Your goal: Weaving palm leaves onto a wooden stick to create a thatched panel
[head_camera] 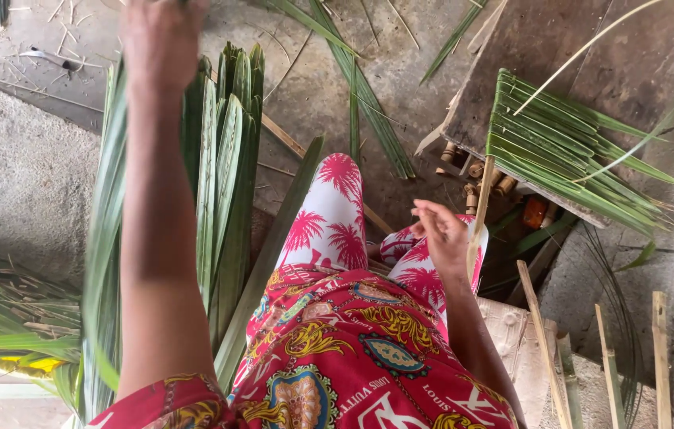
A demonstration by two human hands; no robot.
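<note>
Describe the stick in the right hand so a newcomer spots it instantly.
Start at the woven palm-leaf mat lying on the wooden board at upper right. From its lower left edge a thin pale stick runs down to the right hand. Unlike the bare slats on the ground, it stands upright, held.

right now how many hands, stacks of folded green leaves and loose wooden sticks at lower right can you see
hands: 2, left hand and right hand
leaf stacks: 2, upright bundle and flat stack
loose sticks: 3
total: 7
</note>
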